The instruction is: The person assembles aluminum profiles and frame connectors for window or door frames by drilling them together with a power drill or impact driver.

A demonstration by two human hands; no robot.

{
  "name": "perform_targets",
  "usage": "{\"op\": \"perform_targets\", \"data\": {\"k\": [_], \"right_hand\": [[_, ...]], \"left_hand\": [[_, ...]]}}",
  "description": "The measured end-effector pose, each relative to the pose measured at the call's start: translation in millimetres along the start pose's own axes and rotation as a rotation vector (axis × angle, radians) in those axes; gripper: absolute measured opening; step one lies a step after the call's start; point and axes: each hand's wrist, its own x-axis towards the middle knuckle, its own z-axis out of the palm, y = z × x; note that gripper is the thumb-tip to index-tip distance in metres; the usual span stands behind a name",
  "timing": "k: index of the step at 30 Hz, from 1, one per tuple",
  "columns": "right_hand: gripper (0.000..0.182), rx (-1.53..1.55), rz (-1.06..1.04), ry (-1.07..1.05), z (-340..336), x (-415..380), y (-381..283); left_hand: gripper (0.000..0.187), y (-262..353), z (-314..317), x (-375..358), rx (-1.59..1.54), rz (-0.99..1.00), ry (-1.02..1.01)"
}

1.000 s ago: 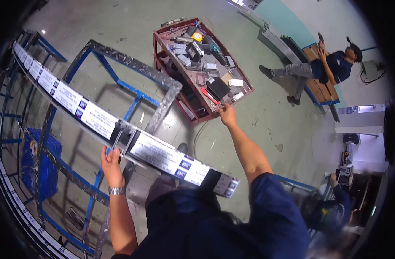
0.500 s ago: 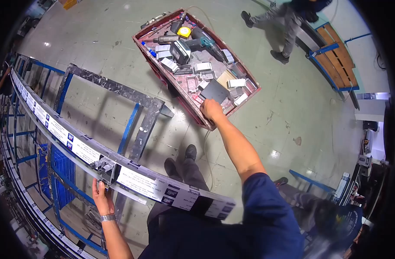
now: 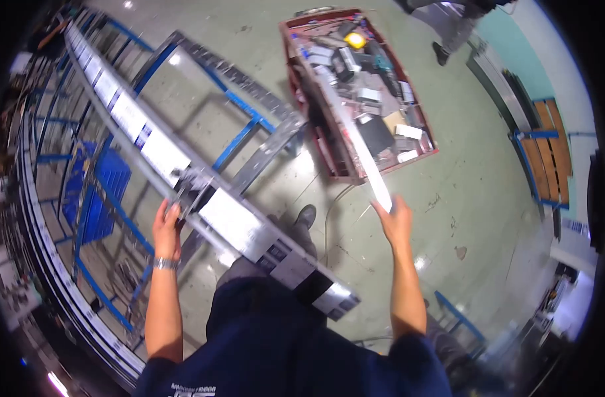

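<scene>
My right hand (image 3: 396,221) is closed around the near end of a long, pale, flat strip (image 3: 362,149). The strip slants up and away, overlapping the red tool cart in this view. Over on the left, my left hand (image 3: 167,231) has its fingers bent at the lower end of a dark metal fitting (image 3: 195,188). That fitting sits across a long profile (image 3: 239,225) wrapped in white printed film, which runs from the far upper left to just in front of my body. A thin pale bar (image 3: 134,152) lies along the profile's left side.
The red cart (image 3: 347,177) holds metal pieces, a yellow tape measure (image 3: 355,41) and a power drill (image 3: 382,63). A paint-spotted trestle (image 3: 269,142) stands under the profile. Blue racks and a blue crate (image 3: 107,185) are at left. Another person's legs (image 3: 451,33) show at upper right.
My right hand has left the cart's near edge and come back toward me with the pale strip in it. My left hand stays at the fitting. The view has turned.
</scene>
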Motion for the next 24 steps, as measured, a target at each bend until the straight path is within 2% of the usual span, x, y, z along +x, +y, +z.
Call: {"op": "perform_targets", "data": {"k": [1,3,6,8,11,12,14,17,22,24], "right_hand": [[0.04,-0.066,0.114,-0.023,-16,-35,1],[0.034,-0.082,0.072,0.003,-47,-113,-3],[0.031,-0.125,-0.041,-0.028,-76,-227,-1],[0.03,-0.147,-0.107,-0.09,-83,-273,-20],[0.031,-0.186,-0.19,-0.13,-72,-308,-48],[0.031,-0.237,-0.195,-0.143,-64,-312,-57],[0.032,-0.335,-0.213,-0.163,-45,-304,-72],[0.036,-0.265,-0.277,-0.082,-14,-290,-82],[0.04,-0.257,-0.33,0.016,15,-281,-90],[0.042,-0.248,-0.268,0.021,21,-287,-84]], "left_hand": [[0.07,-1,0,0,0.024,-0.003,0.019],[0.069,6,6,-4,0.056,0.002,-0.005],[0.068,-3,5,-4,0.102,0.144,-0.005],[0.052,7,18,-30,0.54,0.627,0.22],[0.035,13,11,-60,0.774,1.216,-0.245],[0.026,18,19,-80,0.889,1.268,-0.297],[0.023,15,22,-84,1.048,1.262,-0.325],[0.02,28,13,-64,1.148,1.257,-0.154],[0.021,48,9,-37,1.337,1.285,-0.286],[0.022,45,15,-33,1.402,1.31,-0.33]]}}
